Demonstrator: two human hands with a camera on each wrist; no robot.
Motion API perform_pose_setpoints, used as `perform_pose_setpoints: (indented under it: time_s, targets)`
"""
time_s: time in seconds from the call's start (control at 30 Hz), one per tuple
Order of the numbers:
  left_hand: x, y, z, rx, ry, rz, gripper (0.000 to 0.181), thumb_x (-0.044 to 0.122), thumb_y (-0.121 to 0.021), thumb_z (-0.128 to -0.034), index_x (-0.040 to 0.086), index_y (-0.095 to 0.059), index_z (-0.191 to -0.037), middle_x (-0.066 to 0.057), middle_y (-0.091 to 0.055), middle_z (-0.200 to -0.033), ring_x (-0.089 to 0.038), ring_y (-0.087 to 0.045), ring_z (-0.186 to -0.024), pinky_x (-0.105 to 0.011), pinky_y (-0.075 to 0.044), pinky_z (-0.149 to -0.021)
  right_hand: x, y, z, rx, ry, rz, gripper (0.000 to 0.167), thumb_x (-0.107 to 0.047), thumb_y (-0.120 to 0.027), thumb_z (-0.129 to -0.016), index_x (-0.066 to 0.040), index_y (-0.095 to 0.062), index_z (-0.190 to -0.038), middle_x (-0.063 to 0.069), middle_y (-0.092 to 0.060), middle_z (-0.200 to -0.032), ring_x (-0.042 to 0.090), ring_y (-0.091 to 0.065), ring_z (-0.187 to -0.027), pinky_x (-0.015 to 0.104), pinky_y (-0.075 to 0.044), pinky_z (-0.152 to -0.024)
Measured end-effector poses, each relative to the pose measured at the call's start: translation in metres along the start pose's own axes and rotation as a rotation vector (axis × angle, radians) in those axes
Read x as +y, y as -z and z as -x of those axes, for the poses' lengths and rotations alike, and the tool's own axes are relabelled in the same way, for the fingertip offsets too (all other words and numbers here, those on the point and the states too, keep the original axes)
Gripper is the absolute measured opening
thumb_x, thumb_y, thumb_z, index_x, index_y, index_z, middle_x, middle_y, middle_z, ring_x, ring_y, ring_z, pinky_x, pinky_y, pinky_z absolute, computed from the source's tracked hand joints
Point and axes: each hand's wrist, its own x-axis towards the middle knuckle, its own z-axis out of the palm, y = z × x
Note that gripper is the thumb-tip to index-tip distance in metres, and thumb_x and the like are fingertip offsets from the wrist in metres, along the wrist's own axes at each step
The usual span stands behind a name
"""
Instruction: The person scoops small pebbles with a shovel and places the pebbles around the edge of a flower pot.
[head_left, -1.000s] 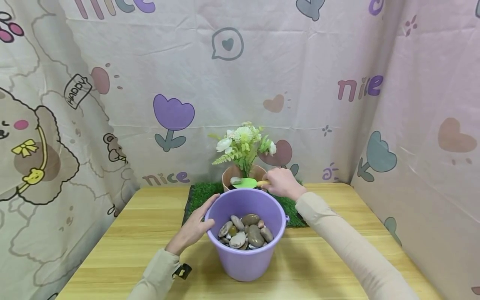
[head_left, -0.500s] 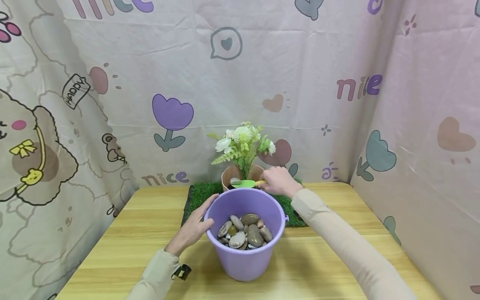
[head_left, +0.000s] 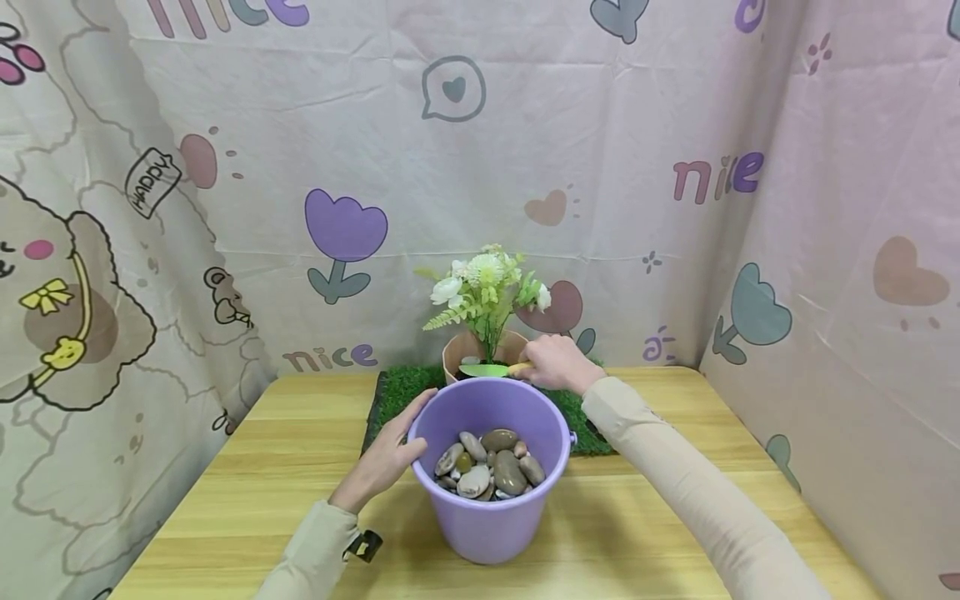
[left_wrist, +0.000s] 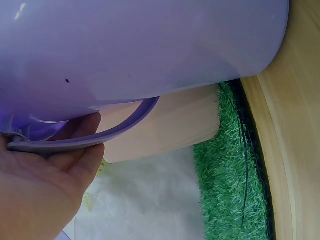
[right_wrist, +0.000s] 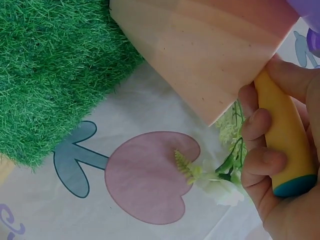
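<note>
A person's left hand (head_left: 386, 454) grips the rim of a purple bucket (head_left: 491, 529) of stones (head_left: 491, 468), standing on a wooden table (head_left: 247, 467). Behind it, a pot (right_wrist: 200, 55) of white flowers (head_left: 483, 271) stands on a grass mat (head_left: 408, 392). Further right, the right hand (head_left: 558, 363) holds the trowel (head_left: 484, 370) by its yellow handle, green blade at the pot's opening, near a pale stone (head_left: 470, 362).

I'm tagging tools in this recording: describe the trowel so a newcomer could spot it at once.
Find the purple bucket of stones on the wooden table. Just beyond its far rim, at the flowerpot with white flowers, the right hand grips the trowel. Its yellow handle and bright green blade set it apart from the purple bucket and peach flowerpot.
</note>
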Motion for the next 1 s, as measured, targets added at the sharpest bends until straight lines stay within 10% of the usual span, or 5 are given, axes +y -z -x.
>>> perform_pose_setpoints:
  time_s: [0.57,1.0]
  targets:
    - [0.001,0.0,0.001,0.004,-0.009,-0.004,0.074,0.01,-0.049,-0.0832,0.015,-0.03,-0.155,-0.013,-0.041,-0.153,-0.033,-0.052,-0.13,-0.05,-0.044,-0.104,-0.001,0.004,0.008,0.034,-0.018,-0.01,0.02,-0.039,-0.066,-0.09,-0.022,-0.076,-0.089,-0.007,-0.07,-0.079,0.013,-0.057,-0.061,0.032,-0.046,-0.054]
    - [0.001,0.0,0.0,0.007,-0.014,-0.021,0.074,0.01,-0.048,-0.083,0.015,-0.03,-0.155,-0.012,-0.042,-0.153,-0.031,-0.052,-0.13,-0.046,-0.044,-0.104,0.002,0.006,0.014,0.037,-0.037,-0.043,0.023,-0.041,-0.063,-0.092,-0.025,-0.072,-0.079,-0.008,-0.052,-0.058,0.012,-0.046,-0.051,0.029,-0.035,-0.045]
